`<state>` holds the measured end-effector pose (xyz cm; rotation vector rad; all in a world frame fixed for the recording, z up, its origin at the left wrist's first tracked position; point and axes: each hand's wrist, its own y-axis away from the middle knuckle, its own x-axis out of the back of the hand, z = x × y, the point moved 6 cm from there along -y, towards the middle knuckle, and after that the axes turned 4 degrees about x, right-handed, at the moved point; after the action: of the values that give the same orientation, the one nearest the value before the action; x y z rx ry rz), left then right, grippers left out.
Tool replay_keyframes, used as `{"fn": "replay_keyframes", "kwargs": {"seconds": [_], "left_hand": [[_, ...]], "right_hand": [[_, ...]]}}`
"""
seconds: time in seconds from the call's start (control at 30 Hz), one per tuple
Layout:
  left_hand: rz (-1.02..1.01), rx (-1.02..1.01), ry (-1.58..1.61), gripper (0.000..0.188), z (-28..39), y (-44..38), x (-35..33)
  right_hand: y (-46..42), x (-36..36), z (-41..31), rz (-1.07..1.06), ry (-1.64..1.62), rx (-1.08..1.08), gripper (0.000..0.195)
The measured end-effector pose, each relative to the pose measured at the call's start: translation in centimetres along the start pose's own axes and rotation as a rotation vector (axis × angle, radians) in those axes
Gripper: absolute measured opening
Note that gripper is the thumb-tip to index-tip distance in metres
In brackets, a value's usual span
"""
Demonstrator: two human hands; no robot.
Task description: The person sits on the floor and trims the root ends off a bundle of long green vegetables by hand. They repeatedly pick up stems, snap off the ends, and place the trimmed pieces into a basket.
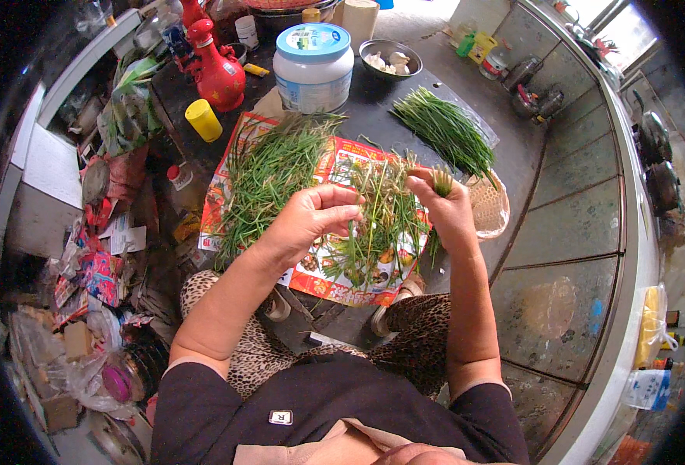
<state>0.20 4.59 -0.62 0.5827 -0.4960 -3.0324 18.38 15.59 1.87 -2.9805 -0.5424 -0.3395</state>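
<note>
My left hand is above the middle of a red printed paper sheet, thumb and fingertips close together near thin green stalks; whether it pinches one is unclear. In my right hand is a small bunch of green stalks, their pale cut-looking ends pointing up out of the fist. A large tangled heap of thin green leaves, perhaps chives, covers the sheet's left part. Looser green and dry yellowish scraps lie between my hands. Beyond my right hand lies a neat bundle of green stalks on clear plastic.
A white tub with blue lid, a metal bowl of garlic, a red gourd-shaped bottle and a yellow canister stand behind the sheet. A netted basket sits right. Bags and clutter fill the left; a tiled ledge runs right.
</note>
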Motion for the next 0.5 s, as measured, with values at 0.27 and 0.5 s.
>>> {"fn": "replay_keyframes", "kwargs": {"seconds": [0.27,0.5], "left_hand": [[-0.078,0.001,-0.014,0.022,-0.2,-0.2,-1.5],[-0.08,0.041,-0.044,0.017,-0.8,-0.3,-1.3]], "right_hand": [[2.4,-4.9,-1.0,-0.308,-0.228,-0.163,0.012],[2.7,-5.0,-0.1,-0.342,-0.276,-0.223,0.013]]}}
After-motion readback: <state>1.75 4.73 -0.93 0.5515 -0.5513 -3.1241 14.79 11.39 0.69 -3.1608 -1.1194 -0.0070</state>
